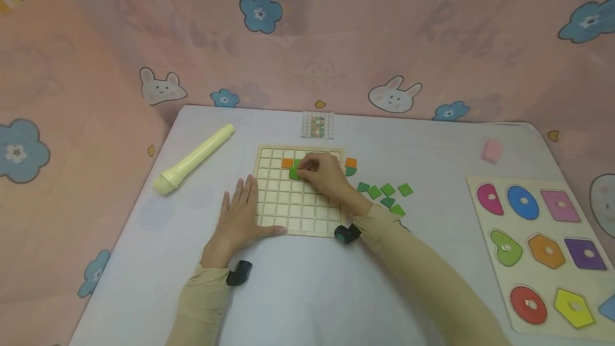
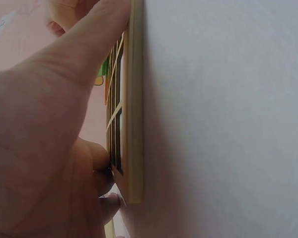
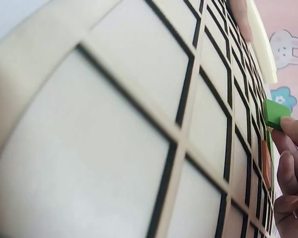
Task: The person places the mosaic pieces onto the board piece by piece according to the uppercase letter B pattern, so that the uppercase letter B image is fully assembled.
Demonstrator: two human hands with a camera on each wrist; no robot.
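A wooden grid board [image 1: 278, 210] lies on the table. My right hand [image 1: 326, 175] is over its upper part and pinches a green square tile [image 3: 274, 113] between thumb and fingertips. In the right wrist view that tile is tilted, standing off the board. Behind it in the head view, an orange tile [image 1: 287, 163] and another green tile [image 1: 297, 162] sit in the grid, the latter partly covered by the hand. My left hand [image 1: 240, 218] rests along the board's left side with fingers straight, its thumb lying along the near edge.
Right of the board lie several green tiles [image 1: 387, 189], an orange tile [image 1: 351, 163] and dark green quarter-round pieces [image 1: 351, 171]. A small pattern card [image 1: 317, 125] is behind. A pale yellow stick [image 1: 197, 159] lies left; a shape puzzle [image 1: 521, 239] and pink block [image 1: 491, 151] lie right.
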